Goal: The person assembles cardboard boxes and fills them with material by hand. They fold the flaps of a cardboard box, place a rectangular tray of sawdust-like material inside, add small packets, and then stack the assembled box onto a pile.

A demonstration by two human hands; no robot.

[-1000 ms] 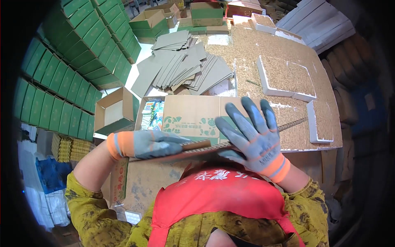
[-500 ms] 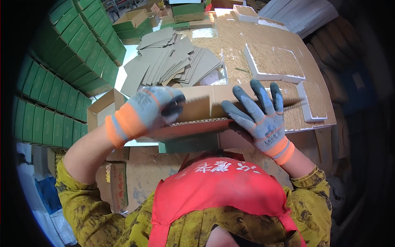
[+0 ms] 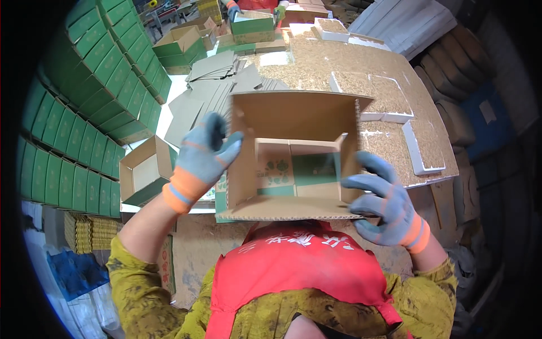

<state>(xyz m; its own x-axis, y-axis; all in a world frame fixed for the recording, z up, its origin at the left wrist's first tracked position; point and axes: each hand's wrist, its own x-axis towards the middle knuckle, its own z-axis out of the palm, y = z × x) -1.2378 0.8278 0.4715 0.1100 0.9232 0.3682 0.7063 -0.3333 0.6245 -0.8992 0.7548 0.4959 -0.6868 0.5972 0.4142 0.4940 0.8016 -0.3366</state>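
Observation:
A brown cardboard box point(image 3: 296, 116), its top side facing me, stands squared up between my two gloved hands over the near edge of the table. Printed green and brown cardboard point(image 3: 293, 169) shows through its inside; I cannot tell whether that is its own bottom or something beneath. At the box's left wall is my left hand point(image 3: 206, 155), thumb over the edge and fingers bent. My right hand point(image 3: 381, 198) grips the lower right corner, its fingers curled over the wall. Both gloves are grey with orange cuffs.
Green boxes point(image 3: 70, 124) are stacked high on the left. Beside them sits an open box point(image 3: 147, 169). Grey cardboard sheets point(image 3: 200, 101) lie beyond my box. White foam trays point(image 3: 420, 147) of brown grains stand at right. Across the table, another person's gloved hand point(image 3: 232, 11) touches a green box point(image 3: 253, 25).
The cardboard, seen folded nearly flat before, is now spread into a box facing me. My left hand has shifted to its left side, my right hand down to its lower right corner.

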